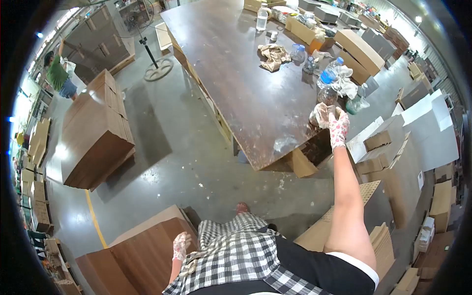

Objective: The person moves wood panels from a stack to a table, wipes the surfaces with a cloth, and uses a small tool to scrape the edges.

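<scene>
My right hand (338, 129) curls by the crumpled rag (321, 116) on the desk (236, 73), likely soft, light, best held by a fold, but I can't tell if it's pinched.

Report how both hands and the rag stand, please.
Right hand at crumpled rag on table; left hand near brown boards; bottles clustered just beyond rag.

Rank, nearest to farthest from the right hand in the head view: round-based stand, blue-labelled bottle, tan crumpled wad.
1. Blue-labelled bottle, just beyond the right hand.
2. Tan crumpled wad, farther left on the table.
3. Round-based stand, on the floor at left.
</scene>
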The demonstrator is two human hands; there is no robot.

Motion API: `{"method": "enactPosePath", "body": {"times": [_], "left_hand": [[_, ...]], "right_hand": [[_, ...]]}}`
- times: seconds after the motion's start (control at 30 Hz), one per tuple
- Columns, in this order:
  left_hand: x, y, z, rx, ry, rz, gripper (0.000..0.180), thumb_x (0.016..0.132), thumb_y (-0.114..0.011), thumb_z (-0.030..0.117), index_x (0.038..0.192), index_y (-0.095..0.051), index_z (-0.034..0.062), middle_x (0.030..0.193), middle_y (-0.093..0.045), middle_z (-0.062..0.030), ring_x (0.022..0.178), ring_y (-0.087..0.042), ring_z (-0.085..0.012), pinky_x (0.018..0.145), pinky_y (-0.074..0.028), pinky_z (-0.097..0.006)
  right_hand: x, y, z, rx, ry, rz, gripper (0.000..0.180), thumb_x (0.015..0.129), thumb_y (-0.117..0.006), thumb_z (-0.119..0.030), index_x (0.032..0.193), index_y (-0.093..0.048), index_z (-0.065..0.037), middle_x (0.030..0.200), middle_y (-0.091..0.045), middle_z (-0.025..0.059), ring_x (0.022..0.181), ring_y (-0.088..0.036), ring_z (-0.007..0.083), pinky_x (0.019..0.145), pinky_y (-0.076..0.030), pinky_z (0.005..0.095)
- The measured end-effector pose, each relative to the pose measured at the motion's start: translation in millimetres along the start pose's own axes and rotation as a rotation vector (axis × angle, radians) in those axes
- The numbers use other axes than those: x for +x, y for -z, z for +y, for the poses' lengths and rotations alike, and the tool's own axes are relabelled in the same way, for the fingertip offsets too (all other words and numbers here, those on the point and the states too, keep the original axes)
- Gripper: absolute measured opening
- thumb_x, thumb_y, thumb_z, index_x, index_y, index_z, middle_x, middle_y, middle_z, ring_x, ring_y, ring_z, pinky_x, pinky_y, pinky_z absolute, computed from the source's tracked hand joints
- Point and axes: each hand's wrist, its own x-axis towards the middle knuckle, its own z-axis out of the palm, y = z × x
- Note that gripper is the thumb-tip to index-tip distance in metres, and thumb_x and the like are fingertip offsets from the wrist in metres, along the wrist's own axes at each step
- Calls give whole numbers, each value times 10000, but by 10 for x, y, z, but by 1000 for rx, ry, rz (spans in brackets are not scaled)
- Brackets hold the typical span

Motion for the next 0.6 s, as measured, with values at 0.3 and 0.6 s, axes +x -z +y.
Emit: {"method": "enactPosePath", "body": {"times": [0.3,0.6], "left_hand": [[1303,432,842,605,-53,-552,143,887,-453,163,878,-567,78,730,-545,14,643,-487,-121,591,-413,-292],[2812,841,2739,281,-18,-208,215,871,-544,225,975,-595,45,762,-624,-64,585,-549,-110,487,-433,-231]], "right_hand": [[-298,-521,-311,-185,-105,-74,351,779,-654,-265,1042,-612,-36,1024,-622,139,993,-570,293,885,-432,381],[-363,-524,-441,-223,-264,-58,395,758,-662,-146,1114,-571,0,1100,-594,159,1039,-557,280,913,-431,357]]}}
